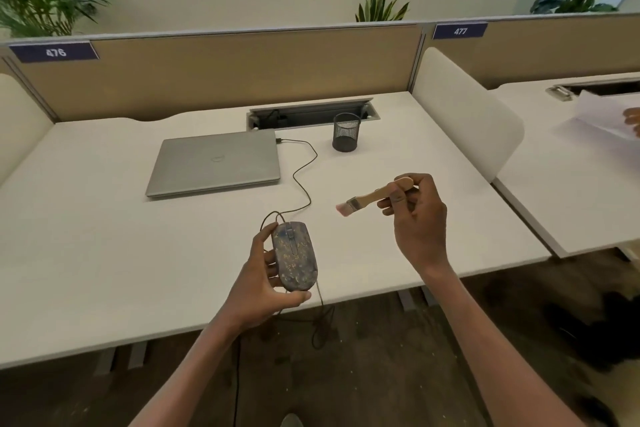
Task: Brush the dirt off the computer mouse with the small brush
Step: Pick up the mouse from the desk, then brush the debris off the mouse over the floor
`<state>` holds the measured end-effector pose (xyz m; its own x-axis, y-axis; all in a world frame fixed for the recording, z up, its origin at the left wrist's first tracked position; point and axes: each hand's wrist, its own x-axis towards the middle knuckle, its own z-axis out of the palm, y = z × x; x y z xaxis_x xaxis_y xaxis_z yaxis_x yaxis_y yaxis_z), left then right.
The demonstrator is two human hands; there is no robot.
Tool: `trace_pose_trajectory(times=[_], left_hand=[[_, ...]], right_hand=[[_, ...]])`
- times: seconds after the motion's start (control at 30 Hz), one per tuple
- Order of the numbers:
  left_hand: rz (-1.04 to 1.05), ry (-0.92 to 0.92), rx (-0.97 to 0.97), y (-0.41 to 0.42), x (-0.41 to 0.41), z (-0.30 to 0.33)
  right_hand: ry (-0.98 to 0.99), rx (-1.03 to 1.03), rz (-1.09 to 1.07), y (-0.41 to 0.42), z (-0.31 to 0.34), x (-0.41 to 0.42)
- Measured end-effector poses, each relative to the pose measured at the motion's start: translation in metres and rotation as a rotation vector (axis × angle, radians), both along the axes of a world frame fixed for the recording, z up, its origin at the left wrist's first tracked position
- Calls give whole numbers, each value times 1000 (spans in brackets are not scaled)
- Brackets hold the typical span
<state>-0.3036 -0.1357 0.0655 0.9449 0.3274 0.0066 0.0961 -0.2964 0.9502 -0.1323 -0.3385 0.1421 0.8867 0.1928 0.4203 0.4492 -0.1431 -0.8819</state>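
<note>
Mouse lower centre of frame, cupped by its sides in left hand, dirt-speckled top exposed. Right hand pinches brush handle, bristles clear. Likely light, rigid shell; cable may tug.

Both bare forearms reach forward. The left hand cups something from below, fingers curled. The right hand, raised higher, pinches a handle.
</note>
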Motion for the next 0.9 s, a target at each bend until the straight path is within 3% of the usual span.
trace_pose_trajectory(times=[0.4, 0.9], left_hand=[[67, 90, -53, -43, -111, -9], [-135, 173, -154, -5, -205, -28]], right_hand=[[73, 27, 12, -32, -6, -80], [101, -121, -174, 2, -41, -230]])
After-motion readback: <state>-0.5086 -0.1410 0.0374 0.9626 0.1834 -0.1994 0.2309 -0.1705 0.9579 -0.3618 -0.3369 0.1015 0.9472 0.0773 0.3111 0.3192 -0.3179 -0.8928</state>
